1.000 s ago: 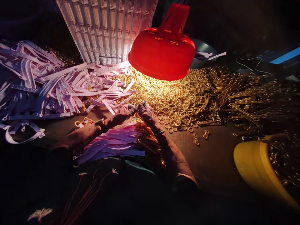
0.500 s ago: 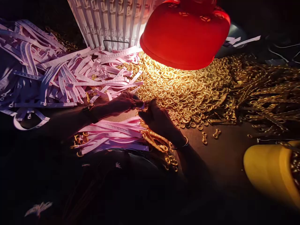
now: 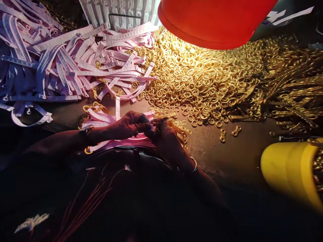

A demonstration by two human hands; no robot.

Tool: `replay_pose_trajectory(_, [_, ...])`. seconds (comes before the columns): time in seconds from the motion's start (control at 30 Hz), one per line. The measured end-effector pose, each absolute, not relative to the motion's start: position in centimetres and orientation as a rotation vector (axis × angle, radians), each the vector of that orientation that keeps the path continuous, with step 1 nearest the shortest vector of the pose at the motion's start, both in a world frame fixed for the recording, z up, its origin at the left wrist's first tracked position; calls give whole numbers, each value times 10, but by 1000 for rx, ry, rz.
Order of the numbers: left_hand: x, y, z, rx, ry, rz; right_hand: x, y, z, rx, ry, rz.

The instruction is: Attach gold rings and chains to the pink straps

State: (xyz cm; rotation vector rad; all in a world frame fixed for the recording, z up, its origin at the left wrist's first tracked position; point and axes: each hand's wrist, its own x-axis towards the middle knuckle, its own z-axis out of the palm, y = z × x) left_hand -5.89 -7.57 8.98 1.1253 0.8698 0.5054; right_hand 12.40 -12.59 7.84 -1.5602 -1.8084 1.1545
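Note:
My left hand [image 3: 132,123] is closed in a pinch. A pink strap [image 3: 117,108] with a gold ring at its top end sticks up behind its wrist side and seems to run into its fingers. My right hand [image 3: 166,136] is also closed, its fingertips meeting the left ones. A small pale bit shows between the fingertips, but what the right fingers grip is hidden in shadow. Under both hands lies a bundle of pink straps [image 3: 101,116], with gold rings at its left end and twisted gold link pieces [image 3: 183,129] at its right.
A heap of loose pink straps [image 3: 75,67] covers the left. Gold rings [image 3: 196,84] are piled under a red lamp shade [image 3: 214,23], with long gold strips [image 3: 297,90] at right. A yellow container [image 3: 287,168] lies on its side. A corrugated panel [image 3: 123,10] stands behind.
Both hands have come down closer to my body, over the strap bundle, still together. A strap end with a gold ring now shows above the left hand. The view has shifted.

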Motion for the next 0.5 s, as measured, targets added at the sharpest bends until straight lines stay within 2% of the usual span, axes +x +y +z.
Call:
replay_pose_trajectory(0.13, [-54, -77, 90, 1083, 876, 456, 123, -125, 73, -1440, -1916, 1164])
replay_pose_trajectory(0.27, [-49, -74, 83, 1045, 883, 425, 121, -123, 74, -1503, -2082, 1085])
replay_pose_trajectory(0.5, [-45, -71, 67, 1041, 927, 458, 124, -110, 71, -1549, -2427, 683])
